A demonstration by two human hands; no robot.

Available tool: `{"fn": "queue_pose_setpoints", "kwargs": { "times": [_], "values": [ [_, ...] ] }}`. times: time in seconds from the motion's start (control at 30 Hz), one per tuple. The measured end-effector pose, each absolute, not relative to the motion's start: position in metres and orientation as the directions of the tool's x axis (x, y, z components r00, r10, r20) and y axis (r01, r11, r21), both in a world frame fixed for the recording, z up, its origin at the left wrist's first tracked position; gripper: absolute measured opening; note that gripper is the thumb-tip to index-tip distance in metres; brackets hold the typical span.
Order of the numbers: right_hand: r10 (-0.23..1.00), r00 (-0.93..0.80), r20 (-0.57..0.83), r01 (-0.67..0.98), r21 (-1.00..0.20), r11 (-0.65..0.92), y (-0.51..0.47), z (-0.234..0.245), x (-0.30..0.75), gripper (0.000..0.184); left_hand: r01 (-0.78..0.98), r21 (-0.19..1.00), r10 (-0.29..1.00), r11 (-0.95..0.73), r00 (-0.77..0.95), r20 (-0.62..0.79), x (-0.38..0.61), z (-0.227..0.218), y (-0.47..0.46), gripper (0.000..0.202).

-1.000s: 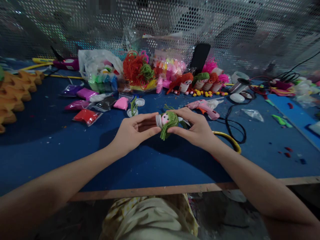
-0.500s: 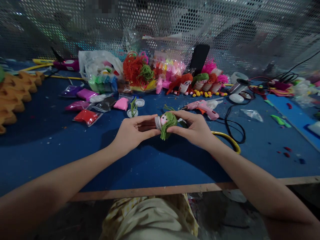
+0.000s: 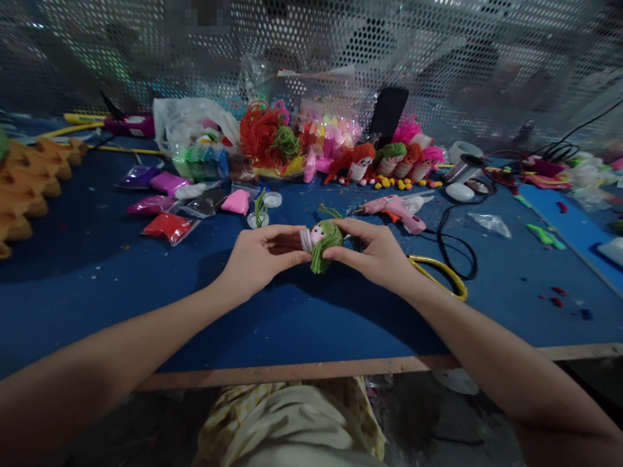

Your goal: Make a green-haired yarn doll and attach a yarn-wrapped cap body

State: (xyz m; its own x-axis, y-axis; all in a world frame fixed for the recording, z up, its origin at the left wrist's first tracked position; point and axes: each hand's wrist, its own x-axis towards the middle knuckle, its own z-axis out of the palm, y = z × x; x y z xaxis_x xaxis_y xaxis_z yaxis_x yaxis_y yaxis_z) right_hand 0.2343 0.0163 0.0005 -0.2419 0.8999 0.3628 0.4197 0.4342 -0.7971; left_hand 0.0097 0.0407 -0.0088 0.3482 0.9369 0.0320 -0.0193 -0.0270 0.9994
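Between my two hands, above the blue tabletop, lies a small doll on its side. It has a pink face, green yarn hair and a pale grey wrapped body. My left hand pinches the body end with thumb and fingers. On the hair side, my right hand has its thumb and fingers closed on the head. Some green strands stick out above and behind the right fingers. The yellow handle of a tool lies by my right wrist. Beyond the hands sits a small white cup with green yarn in it.
A pink glue gun with a black cord lies right of centre. Finished dolls line the back beside orange yarn and a dark phone. Coloured clay packets lie left, near an orange egg tray.
The doll has tipped very slightly, its face turning a little upward, and both hands have shifted marginally left. The hold of both hands on it stays the same.
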Motion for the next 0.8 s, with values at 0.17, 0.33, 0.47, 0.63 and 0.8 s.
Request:
{"fn": "queue_pose_setpoints", "kwargs": {
  "times": [0.17, 0.33, 0.47, 0.63, 0.8],
  "values": [
    [0.88, -0.259, 0.398, 0.423, -0.773, 0.473, 0.0151, 0.0025, 0.234, 0.037, -0.031, 0.999, 0.941, -0.026, 0.338, 0.035, 0.011, -0.0092, 0.04, 0.055],
    [0.877, -0.271, 0.397, 0.446, -0.755, 0.48, 0.0143, 0.0043, 0.2342, 0.039, -0.05, 0.998, 0.941, -0.035, 0.334, 0.05, 0.0111, -0.0085, 0.0404, 0.052],
    [0.88, -0.272, 0.39, 0.446, -0.759, 0.475, 0.0142, 0.0053, 0.2347, 0.039, -0.02, 0.999, 0.946, -0.042, 0.322, 0.046, 0.011, -0.008, 0.041, 0.051],
    [0.882, -0.266, 0.389, 0.423, -0.775, 0.469, 0.0147, 0.0046, 0.2345, 0.039, -0.029, 0.999, 0.942, -0.032, 0.334, 0.04, 0.0109, -0.0093, 0.0425, 0.054],
    [0.884, -0.25, 0.395, 0.414, -0.782, 0.467, 0.0149, 0.0022, 0.234, 0.038, -0.039, 0.999, 0.944, -0.027, 0.328, 0.038, 0.0113, -0.0101, 0.0439, 0.054]
  ]
}}
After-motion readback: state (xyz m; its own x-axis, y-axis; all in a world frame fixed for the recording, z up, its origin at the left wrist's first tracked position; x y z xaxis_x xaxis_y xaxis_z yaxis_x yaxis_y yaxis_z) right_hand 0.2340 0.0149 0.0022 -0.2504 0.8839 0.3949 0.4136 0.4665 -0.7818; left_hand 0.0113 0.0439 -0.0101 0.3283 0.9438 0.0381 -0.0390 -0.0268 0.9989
